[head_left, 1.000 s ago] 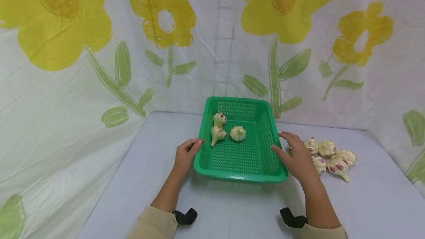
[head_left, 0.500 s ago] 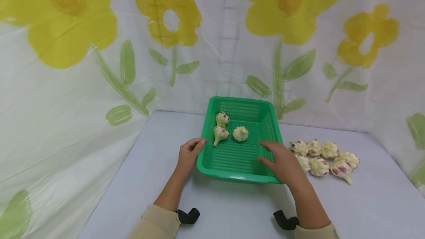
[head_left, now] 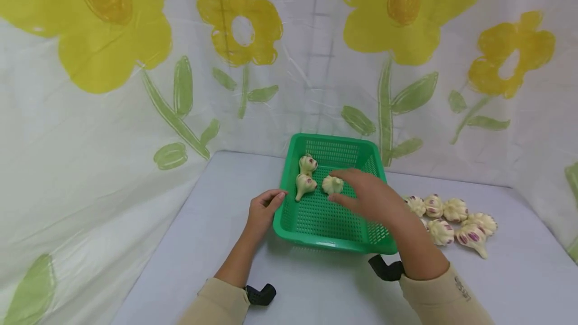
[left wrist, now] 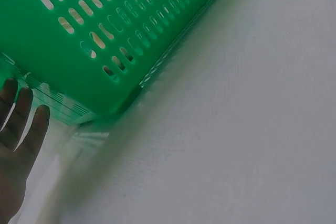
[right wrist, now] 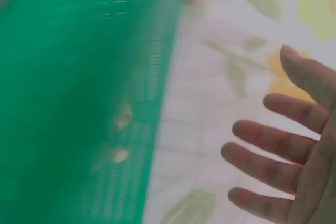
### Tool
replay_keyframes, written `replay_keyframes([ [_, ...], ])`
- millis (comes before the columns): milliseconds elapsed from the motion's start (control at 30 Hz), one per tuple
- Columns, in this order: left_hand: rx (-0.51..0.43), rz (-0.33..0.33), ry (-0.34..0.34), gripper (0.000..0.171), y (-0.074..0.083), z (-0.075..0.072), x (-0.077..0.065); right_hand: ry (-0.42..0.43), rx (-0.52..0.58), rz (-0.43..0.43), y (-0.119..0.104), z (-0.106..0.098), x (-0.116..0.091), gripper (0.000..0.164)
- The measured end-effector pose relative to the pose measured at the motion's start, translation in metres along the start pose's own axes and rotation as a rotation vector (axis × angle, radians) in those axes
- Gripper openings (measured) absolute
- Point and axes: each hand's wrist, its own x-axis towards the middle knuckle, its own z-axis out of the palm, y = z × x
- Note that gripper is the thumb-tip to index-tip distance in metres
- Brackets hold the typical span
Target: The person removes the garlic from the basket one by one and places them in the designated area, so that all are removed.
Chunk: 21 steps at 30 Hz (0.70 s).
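A green slotted plastic basket (head_left: 325, 244) sits on the white table with three garlic bulbs inside. Two of these lie against its left side: a garlic bulb (head_left: 305, 184) and, behind it, another bulb (head_left: 308, 163). The third garlic bulb (head_left: 331, 185) rests near the middle. My left hand (head_left: 263, 210) pinches the basket's left rim between thumb and forefinger; in the left wrist view other fingers (left wrist: 38, 129) stretch out beside the wall. My right hand (head_left: 377, 198) reaches over the right rim, thumb and fingers spread around the middle bulb; the right wrist view shows its fingers (right wrist: 273, 137) straight and apart.
Several more garlic bulbs (head_left: 440, 231) lie grouped on the table (head_left: 451, 285) to the right of the basket, partly behind my right forearm. A white curtain (head_left: 311, 99) with painted yellow flowers hangs along the table's back edge. Black wrist cameras (head_left: 261, 295) jut inward from both wrists.
My right hand has left the basket's right rim and moved left over the inside, to the middle bulb. My left hand stays at the left rim. The head view has shifted slightly.
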Motion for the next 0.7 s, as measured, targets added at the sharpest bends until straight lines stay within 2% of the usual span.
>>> replay_keyframes([
  [100,-0.007,-0.007,0.002,0.022,0.0,-0.001,0.0,0.023,0.124,-0.035,-0.006,-0.017,0.019,0.06],
  [267,-0.004,-0.006,0.0,0.022,-0.003,-0.001,-0.001,0.111,0.382,-0.019,0.009,-0.025,0.057,0.055],
  [567,-0.006,0.003,-0.018,0.022,-0.008,0.0,-0.001,0.157,0.57,0.188,0.05,0.001,0.108,0.059],
  [700,0.009,0.014,-0.013,0.023,-0.006,-0.003,0.001,0.124,0.593,0.288,0.066,0.018,0.123,0.061],
])
